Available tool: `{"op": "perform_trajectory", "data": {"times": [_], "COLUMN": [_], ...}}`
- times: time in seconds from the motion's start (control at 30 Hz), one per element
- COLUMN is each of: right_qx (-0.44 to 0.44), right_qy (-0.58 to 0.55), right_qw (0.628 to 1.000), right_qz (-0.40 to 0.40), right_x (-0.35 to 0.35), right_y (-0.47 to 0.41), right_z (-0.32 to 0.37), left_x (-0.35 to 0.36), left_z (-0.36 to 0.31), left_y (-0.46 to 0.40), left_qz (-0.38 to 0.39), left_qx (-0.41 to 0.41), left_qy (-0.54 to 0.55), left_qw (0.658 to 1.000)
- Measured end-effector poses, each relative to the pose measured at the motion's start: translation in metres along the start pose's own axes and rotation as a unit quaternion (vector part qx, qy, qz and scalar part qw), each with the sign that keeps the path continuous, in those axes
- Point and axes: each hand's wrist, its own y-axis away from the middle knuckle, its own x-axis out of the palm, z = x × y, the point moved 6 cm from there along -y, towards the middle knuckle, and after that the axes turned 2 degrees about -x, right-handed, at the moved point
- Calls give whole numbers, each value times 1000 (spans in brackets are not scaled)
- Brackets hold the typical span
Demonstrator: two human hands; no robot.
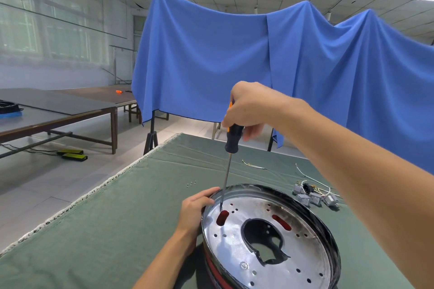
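A round appliance base (pixel 305 253) with a shiny metal plate, a black rim and a red band lies on the green cloth. The plate has several holes, two red slots and a large jagged middle opening. My right hand (pixel 249 108) grips the black-and-orange handle of a screwdriver (pixel 231 141) held nearly upright. Its tip touches the plate near the left rim, just above a red slot. My left hand (pixel 195 209) holds the base's left rim, thumb over the edge.
Three small screws (pixel 191 183) lie on the green cloth (pixel 117 230) left of the base. Grey switch parts with white wires (pixel 314 197) lie at the right, and a loose wire (pixel 254 166) farther back. Blue drapes hang behind; brown tables stand at the left.
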Motion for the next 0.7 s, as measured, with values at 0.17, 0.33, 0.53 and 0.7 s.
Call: {"op": "perform_trajectory", "data": {"times": [0.17,0.33,0.53,0.7], "right_qx": [1,-13,7,-23], "right_qy": [68,3,84,-47], "right_qw": [995,1000,992,997], "right_qz": [-74,-3,-93,58], "right_x": [-6,2,-6,2], "right_y": [0,0,1,-1], "right_z": [0,0,-4,0], "left_x": [1,0,0,0], "left_z": [2,1,-1,-2], "left_y": [0,-2,1,2], "left_qz": [1,-3,-11,-13], "left_qx": [-2,-1,-5,-6], "left_qy": [-11,-12,-4,-3], "left_qw": [1000,1000,1000,1000]}}
